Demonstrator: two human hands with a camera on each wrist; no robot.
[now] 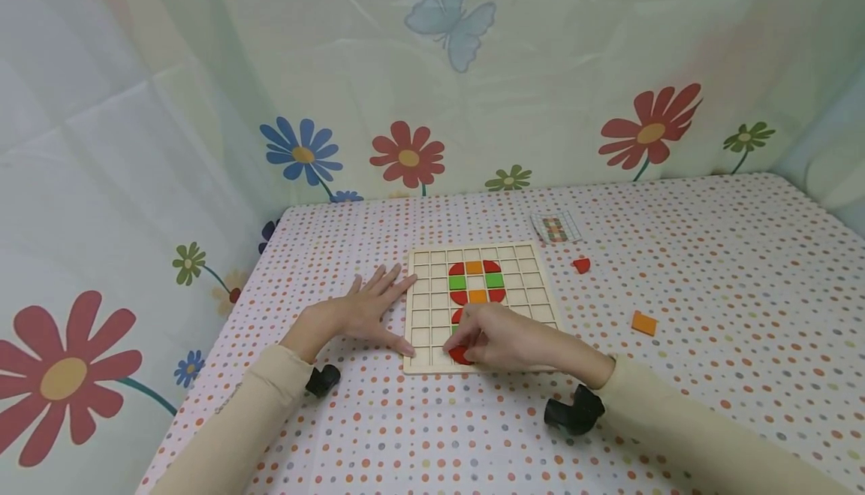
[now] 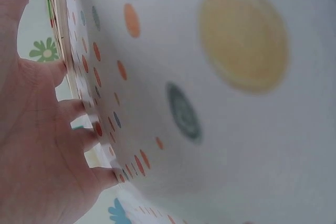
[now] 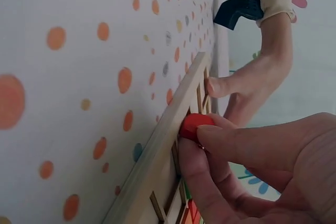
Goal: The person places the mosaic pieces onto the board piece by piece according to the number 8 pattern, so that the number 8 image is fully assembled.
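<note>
A square wooden grid board (image 1: 420, 319) lies on the table, with red, green and orange tiles set in its cells as a ring. Below that ring, more red and green tiles show partly behind my right hand (image 1: 503, 336). Between thumb and fingers, that hand pinches a red tile (image 3: 193, 126) with a rounded edge, low over the board's near side. My left hand (image 1: 368, 310) is spread flat at the board's left edge, its thumb on the near left corner and its other fingers reaching along the side.
Right of the board lie a loose red tile (image 1: 582, 265) and an orange tile (image 1: 644, 323). A printed pattern card (image 1: 570, 223) rests beyond the board's far right corner. The dotted tablecloth (image 1: 730, 285) meets a flowered backdrop (image 1: 541, 89) behind and at the left.
</note>
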